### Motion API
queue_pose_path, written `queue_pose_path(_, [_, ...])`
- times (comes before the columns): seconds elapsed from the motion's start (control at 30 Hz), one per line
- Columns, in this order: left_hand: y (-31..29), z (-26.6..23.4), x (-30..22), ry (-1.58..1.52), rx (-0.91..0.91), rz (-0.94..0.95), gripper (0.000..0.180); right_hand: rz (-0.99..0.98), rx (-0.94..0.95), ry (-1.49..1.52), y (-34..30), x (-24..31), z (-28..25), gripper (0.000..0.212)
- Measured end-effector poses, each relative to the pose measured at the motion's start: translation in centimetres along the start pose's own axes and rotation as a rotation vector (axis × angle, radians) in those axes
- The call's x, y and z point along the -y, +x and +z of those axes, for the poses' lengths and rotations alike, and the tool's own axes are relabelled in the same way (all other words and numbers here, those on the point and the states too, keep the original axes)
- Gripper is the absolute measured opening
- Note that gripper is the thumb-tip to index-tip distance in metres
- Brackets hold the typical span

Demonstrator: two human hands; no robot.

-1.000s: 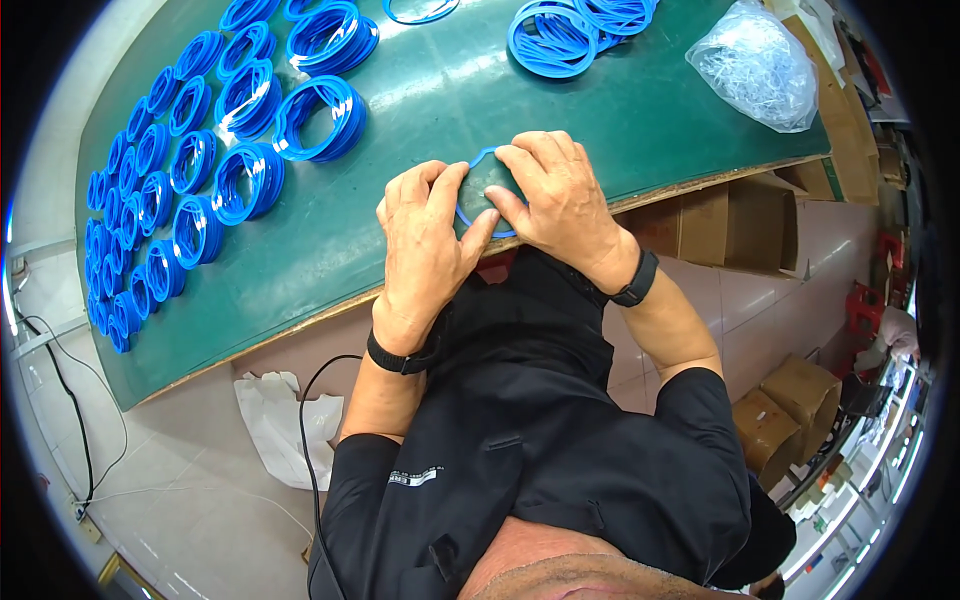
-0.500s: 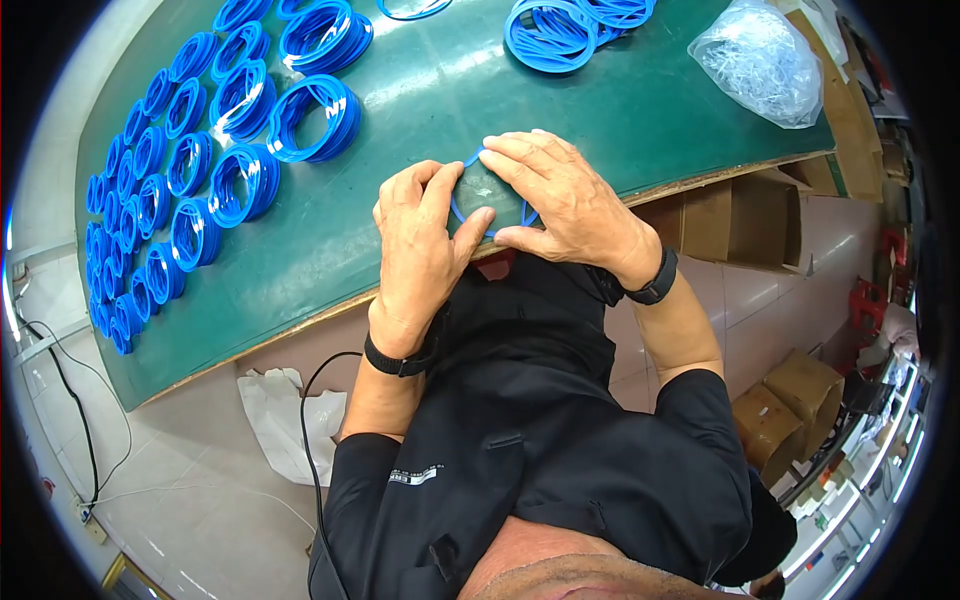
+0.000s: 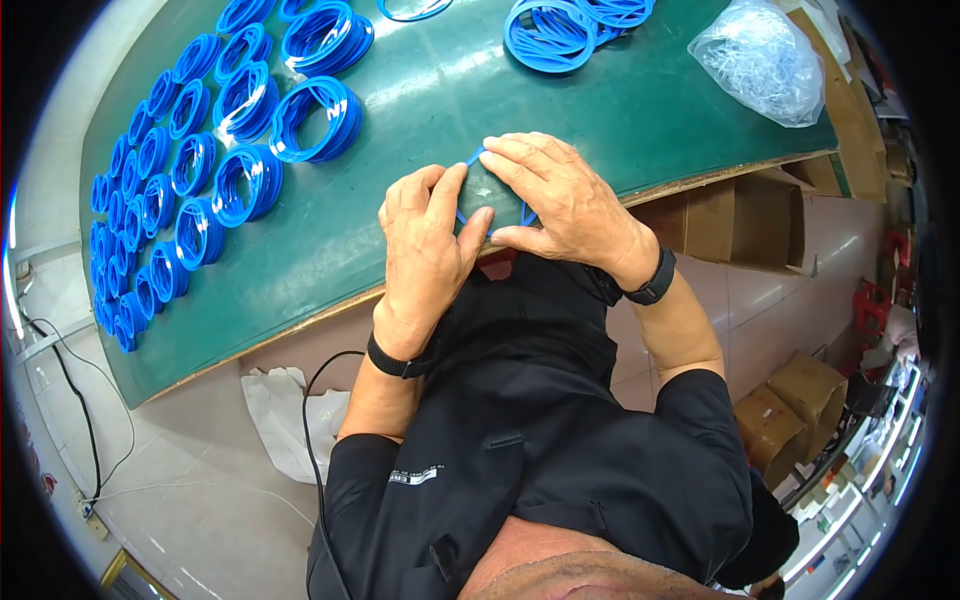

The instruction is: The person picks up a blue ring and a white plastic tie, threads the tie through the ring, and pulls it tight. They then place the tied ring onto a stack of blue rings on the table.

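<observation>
Between my hands, at the near edge of the green table, is a thin blue ring. My left hand grips its left side, thumb and fingers curled on it. On the opposite side, my right hand holds the ring with fingers at the far rim and thumb at the near rim. Parts of the ring are hidden under the fingers. Bundles of similar blue rings stand in rows to the left. A looser pile of blue rings lies at the far middle.
A clear plastic bag of thin transparent pieces sits at the table's right end. One single blue ring lies at the far edge of view. Below the table are an open cardboard box and, at left, a white sheet.
My left hand has shifted very slightly to the right along the ring. My right hand stays almost still.
</observation>
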State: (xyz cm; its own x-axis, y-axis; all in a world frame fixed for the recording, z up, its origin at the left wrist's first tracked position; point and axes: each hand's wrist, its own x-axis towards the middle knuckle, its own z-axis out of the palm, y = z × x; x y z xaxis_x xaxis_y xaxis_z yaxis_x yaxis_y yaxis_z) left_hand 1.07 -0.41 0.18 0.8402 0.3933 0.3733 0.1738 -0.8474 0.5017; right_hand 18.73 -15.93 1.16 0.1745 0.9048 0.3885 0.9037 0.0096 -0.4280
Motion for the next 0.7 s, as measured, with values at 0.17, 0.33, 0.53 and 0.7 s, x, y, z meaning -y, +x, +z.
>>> queue_pose_path(0.17, [0.29,-0.15,-0.21,0.024,0.009,-0.007,0.059,0.007,-0.005,0.0,-0.01,0.03,0.06,0.088])
queue_pose_path(0.33, [0.34,-0.24,-0.31,0.024,0.014,-0.014,0.058,0.009,-0.007,0.001,0.0,0.07,0.11,0.088])
queue_pose_path(0.53, [-0.11,0.02,0.08,0.002,0.0,-0.005,0.057,0.007,-0.015,0.008,0.03,0.03,0.07,0.088])
queue_pose_path(0.7, [0.01,0.04,-0.06,-0.006,-0.01,-0.007,0.058,0.008,-0.018,0.01,0.09,0.0,0.05,0.087])
